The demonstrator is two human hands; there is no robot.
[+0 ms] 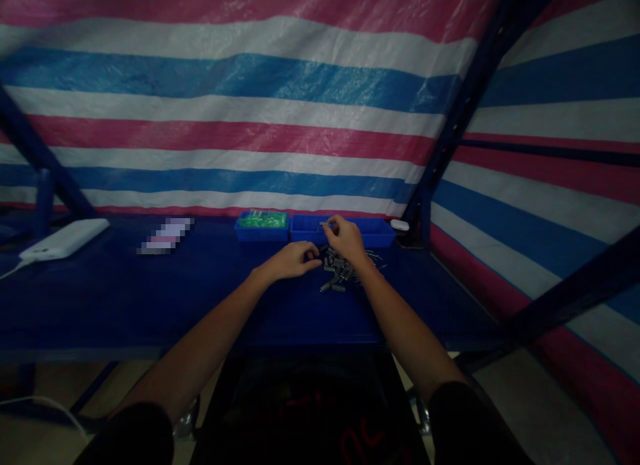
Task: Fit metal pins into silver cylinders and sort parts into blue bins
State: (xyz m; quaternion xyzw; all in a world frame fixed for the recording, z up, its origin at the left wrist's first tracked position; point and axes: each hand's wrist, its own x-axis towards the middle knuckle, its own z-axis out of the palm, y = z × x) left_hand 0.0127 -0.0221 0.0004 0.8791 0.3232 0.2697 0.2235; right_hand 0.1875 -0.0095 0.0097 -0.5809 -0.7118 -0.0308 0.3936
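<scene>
Over the front edge of a long blue tray (pixel 373 233), my right hand (pixel 347 239) pinches a small grey metal part (pixel 323 224) between thumb and fingertips. My left hand (pixel 295 259) is at the left edge of a pile of small metal cylinders (pixel 339 271) on the blue table. Its fingers are loosely curled, with a gap between thumb and fingertips, and I see nothing held there. Thin metal pins (pixel 374 255) lie at the right side of the pile, partly hidden behind my right hand and forearm.
A blue tray of green plastic-wrapped items (pixel 263 220) stands left of the long tray. A small white case (pixel 399 225) is at the right. Further left lie a blurred-out flat item (pixel 167 236) and a white power bank (pixel 65 239) with a cable. Blue metal posts and striped sheeting surround the table.
</scene>
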